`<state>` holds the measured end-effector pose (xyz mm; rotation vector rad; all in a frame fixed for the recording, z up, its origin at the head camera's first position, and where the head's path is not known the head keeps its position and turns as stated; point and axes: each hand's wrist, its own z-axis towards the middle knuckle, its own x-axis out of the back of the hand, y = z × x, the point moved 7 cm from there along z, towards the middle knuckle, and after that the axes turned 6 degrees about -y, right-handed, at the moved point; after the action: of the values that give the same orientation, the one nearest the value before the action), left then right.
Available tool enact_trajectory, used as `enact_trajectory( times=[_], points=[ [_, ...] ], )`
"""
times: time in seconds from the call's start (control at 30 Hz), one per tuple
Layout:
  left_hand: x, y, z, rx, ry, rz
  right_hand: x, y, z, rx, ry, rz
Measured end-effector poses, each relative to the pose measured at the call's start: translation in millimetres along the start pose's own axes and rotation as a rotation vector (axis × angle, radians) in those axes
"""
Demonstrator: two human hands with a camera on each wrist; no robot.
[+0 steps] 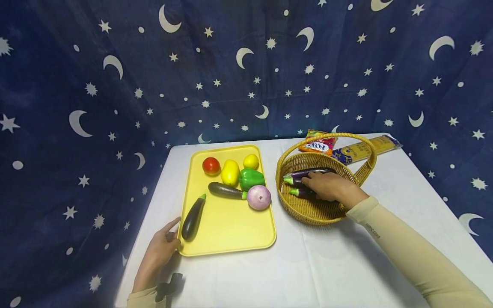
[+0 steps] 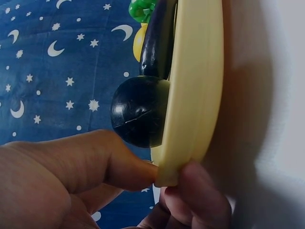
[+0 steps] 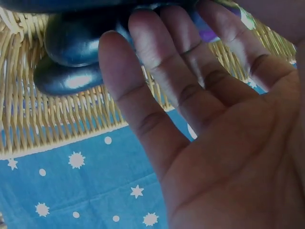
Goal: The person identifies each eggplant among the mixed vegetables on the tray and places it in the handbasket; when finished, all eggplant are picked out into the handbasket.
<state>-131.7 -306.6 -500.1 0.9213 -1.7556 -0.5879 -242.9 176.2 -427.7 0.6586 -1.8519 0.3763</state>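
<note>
My left hand [image 1: 155, 252] pinches the near-left edge of a yellow tray [image 1: 235, 226]; the left wrist view has the thumb on one side of the rim [image 2: 195, 95] and fingertips on the other. Beside that hand lies a dark eggplant [image 1: 193, 217], and a second eggplant [image 1: 227, 191] lies mid-tray. My right hand [image 1: 327, 186] reaches into a wicker basket [image 1: 312, 221]. In the right wrist view its fingers are fairly straight and touch dark eggplants [image 3: 78, 40]. Three eggplants [image 1: 302, 193] with green stems show there, partly covered by the hand.
The tray also carries a tomato [image 1: 211, 166], a yellow mango-like fruit [image 1: 230, 173], a lemon [image 1: 251, 161], a green pepper [image 1: 251, 179] and a purple onion [image 1: 259, 197]. Behind the basket's arched handle [image 1: 327, 136] lie a red snack bag [image 1: 317, 144] and a long yellow packet [image 1: 366, 149].
</note>
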Motion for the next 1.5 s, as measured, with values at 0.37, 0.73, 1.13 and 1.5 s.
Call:
enact_trajectory(
  times=[0.37,0.73,1.13,1.5],
  points=[
    [5.5,-5.0,-2.1,0.003,0.011,-0.012,54.2,-41.5,-31.4,-0.048,0.271,0.082],
    [7.1,-9.1,-0.8,-0.001,0.019,-0.036,90.1,-154.5,-21.5,0.281,0.765,0.21],
    [-1.5,-6.5,0.0,-0.039,0.017,-0.058,62.9,-218.1,83.3,0.131,0.457,0.253],
    [3.3,-3.8,-2.8,-0.042,0.02,-0.027,44.8,-226.4,129.1,0.061,0.301,0.197]
  ],
)
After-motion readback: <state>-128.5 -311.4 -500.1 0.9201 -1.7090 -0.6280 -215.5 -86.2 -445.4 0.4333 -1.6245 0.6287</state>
